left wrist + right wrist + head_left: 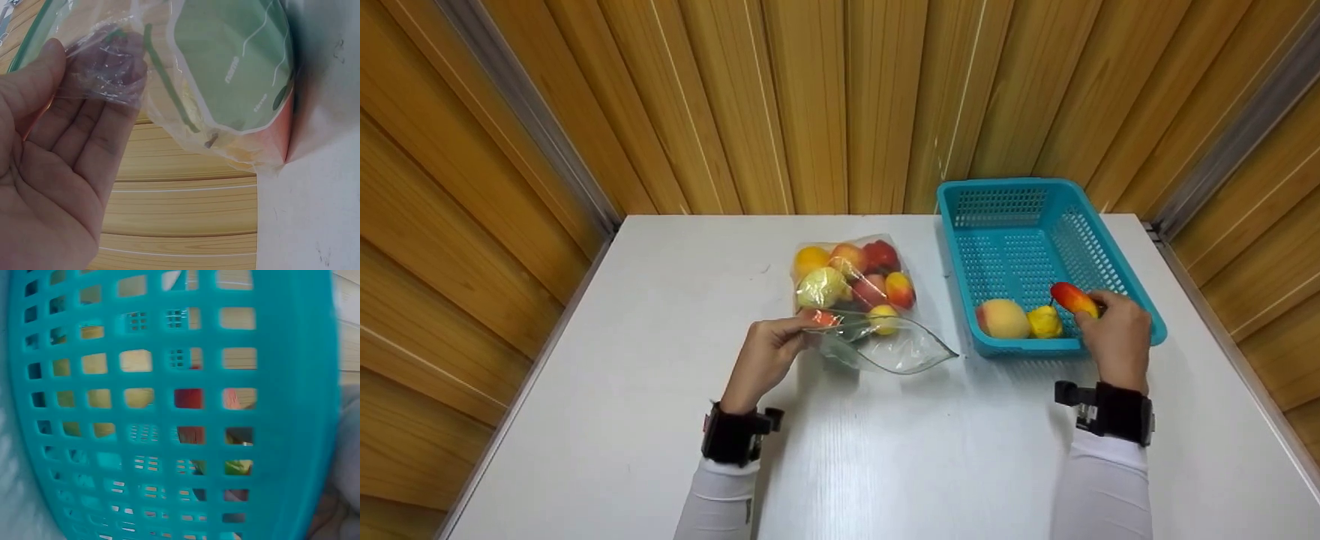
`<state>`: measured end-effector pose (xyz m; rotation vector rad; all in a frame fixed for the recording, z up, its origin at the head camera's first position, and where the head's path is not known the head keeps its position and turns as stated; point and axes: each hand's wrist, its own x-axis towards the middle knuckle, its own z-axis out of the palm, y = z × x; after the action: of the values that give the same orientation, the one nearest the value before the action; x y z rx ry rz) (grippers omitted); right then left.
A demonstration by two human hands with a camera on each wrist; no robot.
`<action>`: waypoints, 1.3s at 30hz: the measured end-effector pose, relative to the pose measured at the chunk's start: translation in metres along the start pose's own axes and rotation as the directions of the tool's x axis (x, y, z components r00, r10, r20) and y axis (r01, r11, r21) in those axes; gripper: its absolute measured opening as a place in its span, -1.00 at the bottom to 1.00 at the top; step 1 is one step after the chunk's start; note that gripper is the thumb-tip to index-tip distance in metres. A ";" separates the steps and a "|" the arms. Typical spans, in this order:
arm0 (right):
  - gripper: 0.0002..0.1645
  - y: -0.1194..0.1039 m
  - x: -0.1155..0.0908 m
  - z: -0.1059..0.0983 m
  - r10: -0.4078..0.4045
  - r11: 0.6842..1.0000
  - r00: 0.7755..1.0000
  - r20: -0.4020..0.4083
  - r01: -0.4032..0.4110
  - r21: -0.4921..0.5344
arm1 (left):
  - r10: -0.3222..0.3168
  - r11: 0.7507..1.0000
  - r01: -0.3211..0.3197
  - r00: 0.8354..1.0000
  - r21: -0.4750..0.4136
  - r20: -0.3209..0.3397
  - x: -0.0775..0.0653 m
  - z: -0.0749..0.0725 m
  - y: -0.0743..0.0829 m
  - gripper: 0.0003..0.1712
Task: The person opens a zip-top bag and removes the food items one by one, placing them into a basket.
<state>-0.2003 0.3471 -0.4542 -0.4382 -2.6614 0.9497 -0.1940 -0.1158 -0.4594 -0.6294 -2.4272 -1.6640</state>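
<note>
A person's right hand [1119, 336] grips a red-and-yellow, mango-shaped fruit [1071, 298] above the near right corner of a turquoise rectangular plastic basket [1009, 255] with slotted sides. On my head camera I see its fingers curled round the fruit's yellow end, the red end pointing to the far left. Along the basket's near side sit a round, pale-yellow fruit with a red blush [1003, 319] and, to its right, a small yellow pear-shaped fruit [1045, 322]; I cannot tell whether the held fruit touches the pear-shaped one.

At left, the left hand [769, 351] pinches the edge of a clear plastic bag [906, 351] by its mouth, thumb and fingers nearly together with film between them. The mouth gapes on the near side. Through the film I make out a round orange-yellow fruit [811, 260], a deep-red fruit [881, 256], a pale-green fruit [820, 287] and a yellow fruit [883, 319], among others. My left wrist camera shows a green panel with white lettering [230, 67] on the bag.

Bag and basket rest on a white worktop [660, 337] before a wood-plank wall [810, 105]. The basket's side fills most of my right wrist view, hiding that grip.
</note>
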 end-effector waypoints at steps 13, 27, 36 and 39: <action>-0.54 0.001 0.003 0.003 0.073 0.995 0.990 0.118 -0.065 -0.070 | 0.035 0.999 -0.036 0.999 0.013 0.016 0.001 0.001 -0.002 -0.74; -0.63 0.002 0.001 0.003 -0.015 0.999 0.997 0.080 0.019 -0.045 | -0.001 1.000 0.001 1.000 0.001 -0.007 0.000 0.002 -0.004 -0.77; -0.68 -0.026 -0.011 0.002 -0.193 0.980 0.981 -0.033 0.194 0.037 | 0.014 1.000 -0.013 1.000 0.022 -0.002 0.002 0.003 -0.003 -0.74; -0.74 -0.044 -0.019 0.005 -0.303 0.947 0.951 -0.061 0.307 0.093 | 0.018 0.999 -0.018 1.000 0.028 -0.012 0.001 0.004 -0.004 -0.75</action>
<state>-0.1926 0.3045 -0.4326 -0.0213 -2.5265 0.9571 -0.1960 -0.1132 -0.4638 -0.6333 -2.4252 -1.6193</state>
